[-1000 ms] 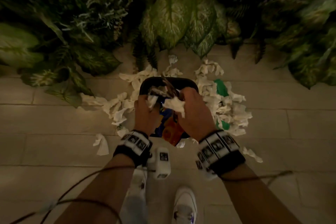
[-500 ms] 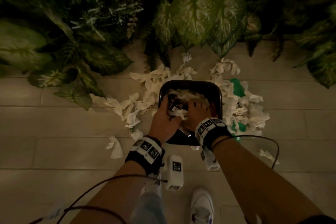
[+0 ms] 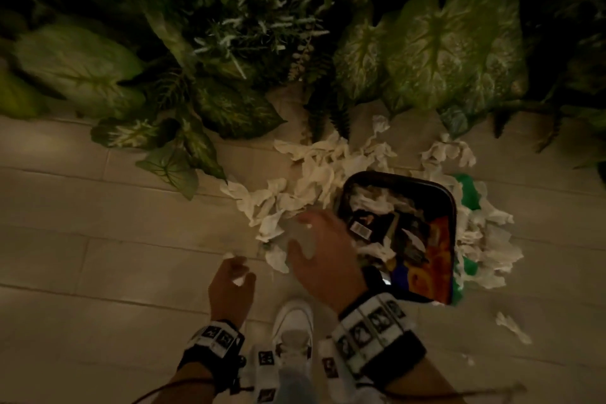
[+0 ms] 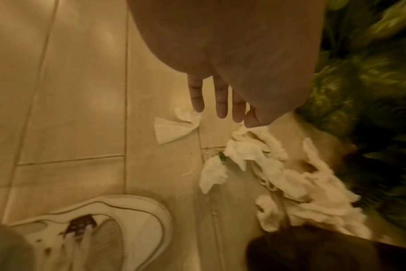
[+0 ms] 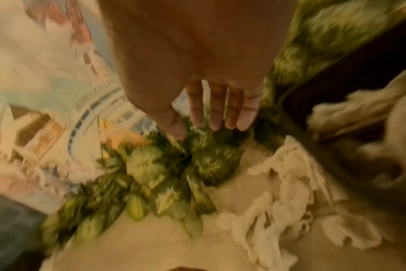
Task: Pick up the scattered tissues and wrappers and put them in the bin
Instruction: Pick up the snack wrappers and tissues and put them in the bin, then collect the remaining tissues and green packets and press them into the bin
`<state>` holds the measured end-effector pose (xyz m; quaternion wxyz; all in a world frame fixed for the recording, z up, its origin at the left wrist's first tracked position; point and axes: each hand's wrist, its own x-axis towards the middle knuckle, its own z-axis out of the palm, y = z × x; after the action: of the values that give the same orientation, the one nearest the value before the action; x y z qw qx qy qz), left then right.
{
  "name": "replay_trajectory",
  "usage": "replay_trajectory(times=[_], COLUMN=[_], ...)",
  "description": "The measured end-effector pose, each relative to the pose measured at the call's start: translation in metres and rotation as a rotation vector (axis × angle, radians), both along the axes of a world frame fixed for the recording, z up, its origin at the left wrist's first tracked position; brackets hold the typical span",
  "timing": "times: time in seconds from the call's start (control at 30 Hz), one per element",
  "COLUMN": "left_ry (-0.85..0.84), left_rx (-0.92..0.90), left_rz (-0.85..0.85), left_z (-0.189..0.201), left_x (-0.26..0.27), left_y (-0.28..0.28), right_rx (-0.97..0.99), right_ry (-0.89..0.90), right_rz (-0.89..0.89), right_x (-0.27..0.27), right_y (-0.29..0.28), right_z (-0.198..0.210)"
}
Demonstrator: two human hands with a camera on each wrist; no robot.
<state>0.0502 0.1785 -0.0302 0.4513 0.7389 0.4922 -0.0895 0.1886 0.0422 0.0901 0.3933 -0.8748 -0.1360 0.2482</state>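
Dim light, tiled floor (image 3: 98,207). Left hand (image 3: 231,289) is reaching down, fingers (image 4: 221,102) extended and together, tips just over a lone tissue (image 4: 172,128); gripping nothing. Right hand (image 3: 323,256) is hovering with fingers spread and relaxed, empty, beside the bin (image 3: 449,203). Bin is sitting on the floor near the plants (image 3: 442,49), holding tissues and wrappers (image 3: 433,259). Scattered tissues (image 3: 305,187) are lying around the bin. White shoe (image 3: 293,325) is standing between the wrists.
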Motion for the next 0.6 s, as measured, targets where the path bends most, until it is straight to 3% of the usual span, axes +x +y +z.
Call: replay_trajectory(times=[0.17,0.3,0.47,0.6], left_ry=[0.253,0.381,0.441,0.418], left_rx=[-0.061,-0.117,-0.1,-0.04], left_rz=[-0.017,0.056,0.033,-0.198], left_z=[-0.049,-0.08,-0.117,-0.142], left_x=[-0.01,-0.004,0.011,0.019], left_y=[0.0,-0.002,-0.013,-0.026], right_rx=[-0.357,-0.615,-0.632,-0.632], right_ry=[0.124,0.101,0.106,0.155], right_rz=[0.365,0.581,0.611,0.666], right_x=[-0.007,0.001,0.018,0.019], right_y=[0.072,0.101,0.121,0.118], right_z=[-0.095,-0.156,-0.203,-0.232])
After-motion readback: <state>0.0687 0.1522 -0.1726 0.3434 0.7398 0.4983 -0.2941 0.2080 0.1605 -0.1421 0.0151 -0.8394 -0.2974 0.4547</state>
